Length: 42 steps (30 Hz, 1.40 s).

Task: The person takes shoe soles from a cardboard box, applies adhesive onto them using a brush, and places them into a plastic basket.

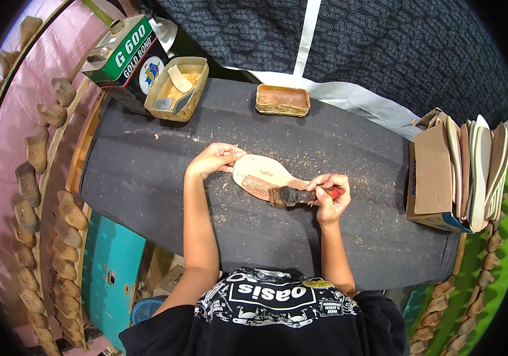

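A pale tan shoe insole (259, 165) lies over the middle of the dark table. My left hand (215, 160) is closed on its wide left end, thumb on top. In my right hand (332, 200) is a brush (292, 196) with a red handle and dark, caked bristles. The bristles touch the insole's near edge, where a darker, wet-looking patch shows on the surface. The insole's narrow end runs behind the brush, close to my right fingers; whether they also touch it I cannot tell.
On the dark table (147, 160), strewn with crumbs, stand a green-and-black can (126, 62), a stained tub (162, 113) with spreader-like pieces and a shallow amber-filled tray (283, 111). At right, a cardboard box (432, 172) holds several insoles (479, 169). Shoe lasts (36, 148) line racks both sides.
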Each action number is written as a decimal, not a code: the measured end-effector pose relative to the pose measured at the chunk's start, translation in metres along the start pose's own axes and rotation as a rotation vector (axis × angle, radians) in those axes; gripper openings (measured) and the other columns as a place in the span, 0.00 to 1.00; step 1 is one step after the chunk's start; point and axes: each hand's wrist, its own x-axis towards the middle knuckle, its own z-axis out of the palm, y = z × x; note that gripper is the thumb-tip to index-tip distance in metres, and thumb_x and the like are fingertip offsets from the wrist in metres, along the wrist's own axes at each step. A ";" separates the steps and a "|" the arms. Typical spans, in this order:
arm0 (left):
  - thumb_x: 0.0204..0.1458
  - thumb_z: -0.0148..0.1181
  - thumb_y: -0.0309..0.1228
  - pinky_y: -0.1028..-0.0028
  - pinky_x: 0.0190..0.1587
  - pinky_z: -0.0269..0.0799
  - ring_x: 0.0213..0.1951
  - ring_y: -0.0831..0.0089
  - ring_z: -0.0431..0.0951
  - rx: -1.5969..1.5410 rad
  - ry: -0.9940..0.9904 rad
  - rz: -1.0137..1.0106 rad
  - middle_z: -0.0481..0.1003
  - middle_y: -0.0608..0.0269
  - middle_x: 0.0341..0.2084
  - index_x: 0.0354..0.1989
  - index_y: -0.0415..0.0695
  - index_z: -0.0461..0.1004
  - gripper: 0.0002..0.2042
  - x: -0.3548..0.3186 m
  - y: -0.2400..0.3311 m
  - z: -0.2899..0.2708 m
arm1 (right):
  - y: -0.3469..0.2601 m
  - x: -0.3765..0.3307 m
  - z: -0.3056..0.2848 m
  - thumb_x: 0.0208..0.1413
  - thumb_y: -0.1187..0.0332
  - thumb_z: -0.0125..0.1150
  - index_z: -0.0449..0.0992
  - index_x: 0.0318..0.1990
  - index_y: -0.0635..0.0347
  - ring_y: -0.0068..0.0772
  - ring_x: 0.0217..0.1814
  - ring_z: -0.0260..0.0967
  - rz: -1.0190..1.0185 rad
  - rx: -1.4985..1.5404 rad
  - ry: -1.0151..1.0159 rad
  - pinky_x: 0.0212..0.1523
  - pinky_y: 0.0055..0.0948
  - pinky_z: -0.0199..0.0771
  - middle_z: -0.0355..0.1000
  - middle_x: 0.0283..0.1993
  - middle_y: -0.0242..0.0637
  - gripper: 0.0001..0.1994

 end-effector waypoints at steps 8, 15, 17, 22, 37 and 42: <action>0.47 0.52 0.36 0.82 0.33 0.68 0.31 0.82 0.71 -0.021 -0.019 0.020 0.72 0.67 0.29 0.37 0.41 0.70 0.13 -0.001 0.001 0.000 | -0.005 0.007 -0.028 0.36 0.77 0.46 0.57 0.24 0.63 0.27 0.19 0.62 -0.073 -0.034 0.122 0.23 0.22 0.64 0.62 0.17 0.42 0.06; 0.47 0.52 0.36 0.81 0.34 0.68 0.30 0.82 0.72 -0.030 -0.024 0.016 0.73 0.67 0.29 0.37 0.41 0.70 0.12 0.000 -0.002 -0.001 | -0.002 -0.002 0.001 0.39 0.79 0.47 0.58 0.26 0.62 0.26 0.21 0.63 -0.036 -0.028 -0.038 0.23 0.22 0.63 0.66 0.21 0.45 0.06; 0.47 0.52 0.35 0.80 0.34 0.68 0.30 0.81 0.72 -0.043 -0.034 0.023 0.73 0.67 0.28 0.37 0.41 0.70 0.12 0.001 -0.003 0.000 | -0.001 0.000 -0.006 0.39 0.79 0.48 0.58 0.25 0.63 0.26 0.20 0.63 0.040 -0.040 -0.043 0.22 0.21 0.63 0.65 0.20 0.43 0.06; 0.47 0.52 0.35 0.80 0.34 0.69 0.31 0.81 0.72 -0.051 -0.030 0.029 0.73 0.67 0.28 0.37 0.40 0.70 0.13 -0.001 -0.001 0.000 | -0.002 0.012 -0.047 0.39 0.78 0.47 0.57 0.25 0.62 0.26 0.19 0.63 -0.039 -0.064 0.107 0.20 0.20 0.64 0.61 0.18 0.38 0.06; 0.47 0.53 0.35 0.81 0.33 0.69 0.30 0.80 0.72 -0.044 -0.012 0.015 0.73 0.65 0.28 0.36 0.40 0.70 0.12 0.001 -0.003 0.000 | 0.011 -0.008 0.036 0.50 0.79 0.45 0.55 0.34 0.63 0.22 0.27 0.66 0.335 0.155 0.057 0.28 0.18 0.72 0.65 0.36 0.45 0.07; 0.46 0.53 0.34 0.81 0.32 0.69 0.29 0.80 0.72 -0.046 -0.012 0.021 0.73 0.65 0.27 0.36 0.40 0.70 0.12 0.000 0.002 0.002 | 0.002 0.009 0.006 0.49 0.78 0.46 0.56 0.32 0.62 0.18 0.22 0.64 0.195 -0.081 0.084 0.21 0.15 0.69 0.66 0.31 0.42 0.06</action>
